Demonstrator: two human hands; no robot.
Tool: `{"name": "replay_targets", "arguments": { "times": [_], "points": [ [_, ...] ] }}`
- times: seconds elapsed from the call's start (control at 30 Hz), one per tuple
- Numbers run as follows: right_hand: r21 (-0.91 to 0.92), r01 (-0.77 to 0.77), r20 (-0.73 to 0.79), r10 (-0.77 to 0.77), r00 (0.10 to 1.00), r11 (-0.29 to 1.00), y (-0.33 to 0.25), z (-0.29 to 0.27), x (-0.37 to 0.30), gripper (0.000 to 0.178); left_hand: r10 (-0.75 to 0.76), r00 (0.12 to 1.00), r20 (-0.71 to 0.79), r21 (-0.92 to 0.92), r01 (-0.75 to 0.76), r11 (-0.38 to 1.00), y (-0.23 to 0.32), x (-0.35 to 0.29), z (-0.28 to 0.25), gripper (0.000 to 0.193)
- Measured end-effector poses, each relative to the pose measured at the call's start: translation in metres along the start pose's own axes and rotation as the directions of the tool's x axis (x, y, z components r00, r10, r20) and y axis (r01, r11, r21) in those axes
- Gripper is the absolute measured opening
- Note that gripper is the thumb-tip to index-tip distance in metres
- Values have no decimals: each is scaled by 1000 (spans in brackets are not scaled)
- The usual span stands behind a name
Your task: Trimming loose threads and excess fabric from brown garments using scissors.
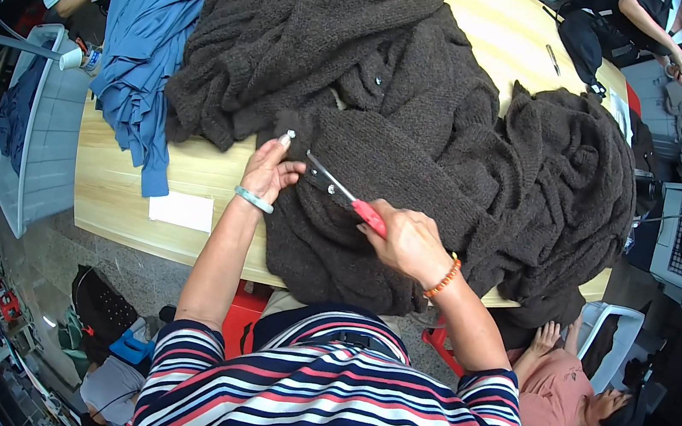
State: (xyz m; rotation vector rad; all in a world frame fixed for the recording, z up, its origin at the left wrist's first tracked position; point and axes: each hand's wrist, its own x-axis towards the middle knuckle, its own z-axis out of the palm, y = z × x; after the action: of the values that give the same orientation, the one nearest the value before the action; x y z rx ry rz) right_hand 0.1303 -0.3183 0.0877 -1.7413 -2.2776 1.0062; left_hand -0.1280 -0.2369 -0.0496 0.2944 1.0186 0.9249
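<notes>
A dark brown knit garment (400,156) lies bunched in front of me. My left hand (267,173), wearing a pale bangle, pinches its edge beside a small shiny button (290,133); the other fingers curl loosely. My right hand (413,241), with an orange bead bracelet, is closed round the red handle of a tool (369,216) with a thin metal shaft. The shaft points up and left, its tip just right of my left fingers. Another shiny button (331,188) shows on the knit below the shaft.
Blue cloth (147,50) hangs over the left side of the wooden table (108,182). A white paper (181,211) lies near its front edge. More brown knit (570,174) is heaped at right. Co-workers sit around, one in pink (553,400). A plastic bin (54,132) stands at left.
</notes>
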Motion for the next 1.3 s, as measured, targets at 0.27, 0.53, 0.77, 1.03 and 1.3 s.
{"name": "replay_targets", "arguments": {
  "times": [0.27, 0.53, 0.77, 1.03, 1.3],
  "points": [
    [87, -104, -55, 109, 993, 991, 23, -18, -55, 23, -198, 970, -139, 309, 232, 922, -39, -43, 29, 29],
    [-68, -118, 80, 123, 989, 991, 22, -14, -81, 24, 133, 982, -137, 559, -34, 829, -69, -16, 39, 14],
    [14, -117, -55, 117, 992, 993, 43, 2, -77, 33, 201, 979, -21, 511, -162, 844, -59, -22, 43, 8],
    [-157, -355, -382, 275, 882, 922, 97, 7, -41, 58, 561, 773, 295, 286, -632, 720, 119, 23, 151, 17],
    [-3, -313, -574, 255, 778, 950, 121, -66, -59, 46, 598, 794, 112, 671, -504, 543, 44, 30, 32, 60]
  ]
}}
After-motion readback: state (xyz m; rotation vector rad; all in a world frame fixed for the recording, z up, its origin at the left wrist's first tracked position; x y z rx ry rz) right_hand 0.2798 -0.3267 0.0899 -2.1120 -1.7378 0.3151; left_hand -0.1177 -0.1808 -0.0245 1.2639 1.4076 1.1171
